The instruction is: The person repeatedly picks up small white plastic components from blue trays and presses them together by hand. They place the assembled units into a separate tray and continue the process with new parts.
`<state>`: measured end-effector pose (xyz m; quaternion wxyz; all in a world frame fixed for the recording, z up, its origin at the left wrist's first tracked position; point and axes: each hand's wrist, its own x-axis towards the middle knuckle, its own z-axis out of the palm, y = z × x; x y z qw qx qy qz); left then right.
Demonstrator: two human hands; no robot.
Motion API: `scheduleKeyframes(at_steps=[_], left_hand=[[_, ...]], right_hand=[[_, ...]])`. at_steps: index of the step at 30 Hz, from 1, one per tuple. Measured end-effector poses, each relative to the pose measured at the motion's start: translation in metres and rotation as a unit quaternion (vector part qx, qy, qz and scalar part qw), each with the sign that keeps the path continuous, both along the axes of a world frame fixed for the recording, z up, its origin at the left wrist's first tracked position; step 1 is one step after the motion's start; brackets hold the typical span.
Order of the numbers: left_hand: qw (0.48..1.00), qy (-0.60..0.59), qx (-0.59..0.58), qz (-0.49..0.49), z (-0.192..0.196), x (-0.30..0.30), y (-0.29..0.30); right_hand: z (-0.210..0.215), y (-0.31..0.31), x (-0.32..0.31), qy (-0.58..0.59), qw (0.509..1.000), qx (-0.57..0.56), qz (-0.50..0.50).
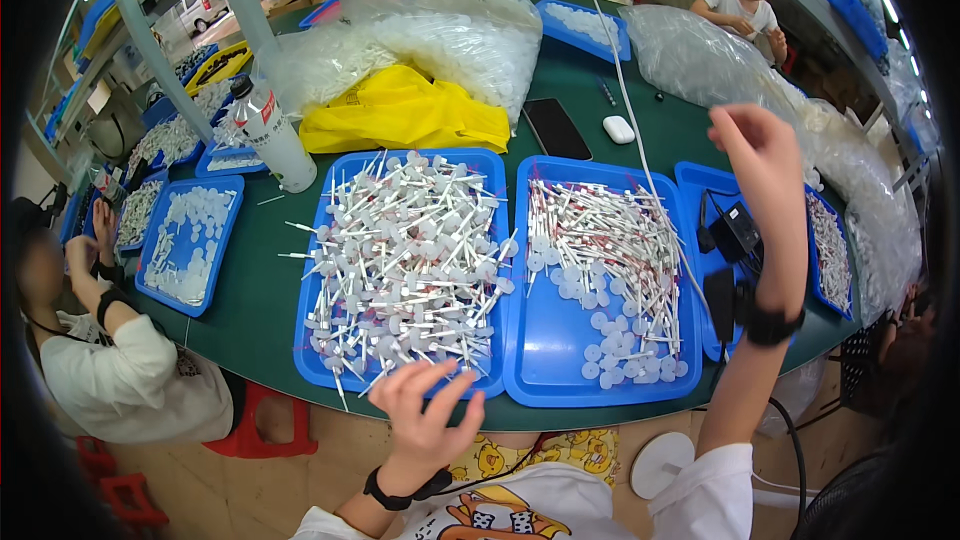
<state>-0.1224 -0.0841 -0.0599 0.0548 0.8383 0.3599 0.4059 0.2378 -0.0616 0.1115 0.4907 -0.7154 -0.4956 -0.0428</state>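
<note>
My left hand (425, 422) is at the front edge of a blue tray (310, 355), fingers spread apart and holding nothing that I can see. That tray is heaped with thin white sticks (400, 240) that carry round translucent caps and red wires. Raised over the right side of the table, my right hand (762, 145) has its fingers curled closed; whatever they may hold is hidden. Between my arms lies a second blue tray (560, 365), with bundled white sticks (600, 225) and, at its front, loose round translucent caps (625, 352).
A black power adapter (737, 230) lies in a blue tray at right. A white cable (640, 140) crosses the second tray. Behind are a phone (558, 128), white case (619, 130), yellow bag (405, 115) and bottle (275, 140). One person (130, 360) sits left, another (740, 10) far right.
</note>
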Motion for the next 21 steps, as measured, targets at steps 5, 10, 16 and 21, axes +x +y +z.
scheduleKeyframes(at_steps=[5, 10, 16, 21], left_hand=[[0.994, 0.084, 0.056, 0.031, -0.021, 0.012, -0.002], [0.988, 0.12, 0.054, 0.08, -0.045, 0.006, -0.014], [0.991, 0.045, 0.076, 0.096, -0.047, 0.009, -0.012], [0.994, 0.063, 0.054, 0.078, -0.035, 0.009, -0.008]], right_hand=[[-0.051, 0.13, 0.141, 0.053, 0.987, -0.14, -0.055], [-0.118, 0.217, 0.219, 0.411, 0.906, -0.103, -0.022], [-0.159, 0.299, 0.285, 0.556, 0.831, -0.027, -0.021], [-0.206, 0.367, 0.326, 0.6, 0.798, -0.047, 0.009]])
